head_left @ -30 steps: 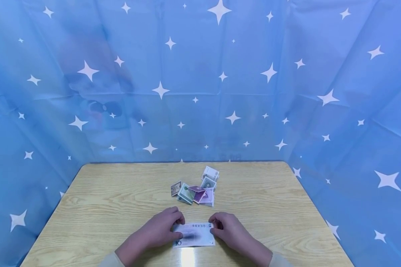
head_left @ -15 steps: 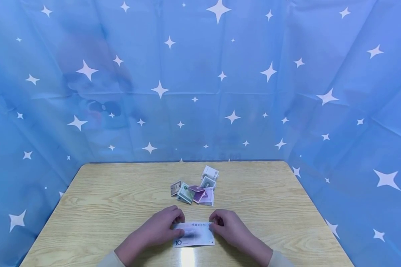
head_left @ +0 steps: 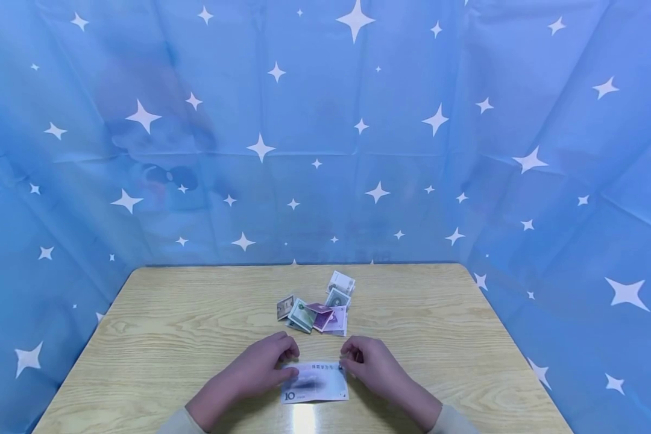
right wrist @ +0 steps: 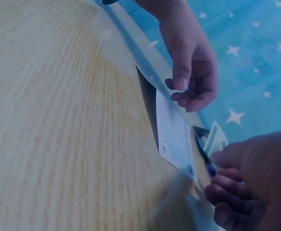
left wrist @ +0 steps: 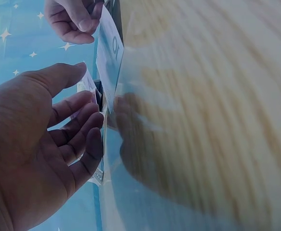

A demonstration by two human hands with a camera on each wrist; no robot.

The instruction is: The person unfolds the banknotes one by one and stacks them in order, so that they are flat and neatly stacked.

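A pale banknote (head_left: 317, 389) marked 10 lies lengthwise on the table before the person, slightly bowed. At its left end the left hand (head_left: 263, 367) hovers; in the left wrist view its fingers (left wrist: 85, 127) are loosely bent, apart from the note. Near the upper right corner is the right hand (head_left: 377, 367), thumb close to bent fingers. A small gap between that hand and the note shows in the right wrist view. Beyond both hands sits a loose cluster of folded notes, including a green one (head_left: 302, 316), a purple one (head_left: 321, 317) and a brown one (head_left: 285, 307).
The wood-grain table (head_left: 184, 337) has a glossy surface, with a bright light reflection below the banknote. A blue curtain (head_left: 314, 120) with white stars surrounds its back and sides. A grey-white note (head_left: 340, 283) is farthest back in the cluster.
Both hands have drawn slightly up and away from the banknote's ends, and their fingers have come off it. The banknote stays nearly in place, and the folded notes have not moved.
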